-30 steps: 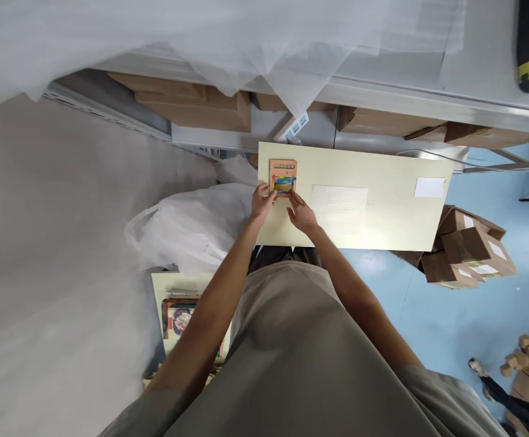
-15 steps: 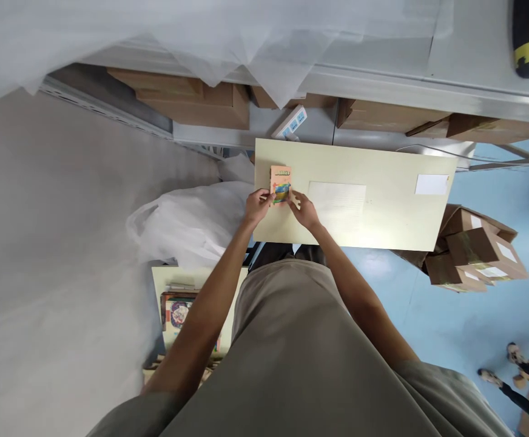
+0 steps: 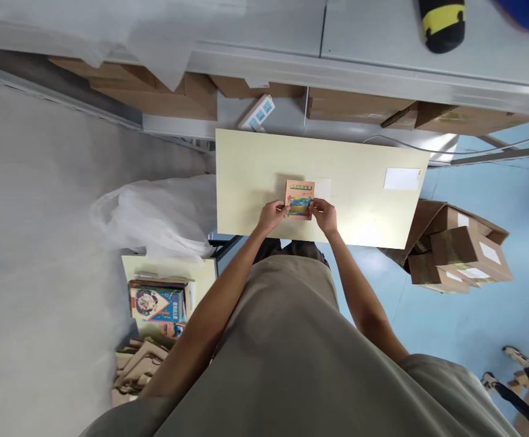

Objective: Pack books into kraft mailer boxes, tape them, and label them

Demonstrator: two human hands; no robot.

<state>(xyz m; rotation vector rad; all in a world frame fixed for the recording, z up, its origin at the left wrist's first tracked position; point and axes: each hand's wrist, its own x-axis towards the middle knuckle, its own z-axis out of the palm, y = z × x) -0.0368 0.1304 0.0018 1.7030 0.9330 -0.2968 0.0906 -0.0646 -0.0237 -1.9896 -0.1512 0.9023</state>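
A small orange book (image 3: 299,193) with a blue and yellow picture on its cover is held upright to my view above the pale yellow table (image 3: 246,176). My left hand (image 3: 273,216) pinches its left edge, and my right hand (image 3: 325,216) pinches the right edge. Behind the book, part of a white sheet (image 3: 323,187) shows on the tabletop; the rest is hidden by the book and my right hand. I cannot tell how far the book is off the table.
A white label (image 3: 401,178) lies near the table's right end. Cardboard boxes (image 3: 467,249) stand on the floor to the right. At left are a white plastic bag (image 3: 159,209) and stacked books (image 3: 158,303). A power strip (image 3: 258,113) rests on the shelf beyond. Someone's legs (image 3: 514,388) show lower right.
Both hands have carried the orange book rightward along the table, from its left end to over the white sheet. The camera view has shifted, revealing more of the stacked books.
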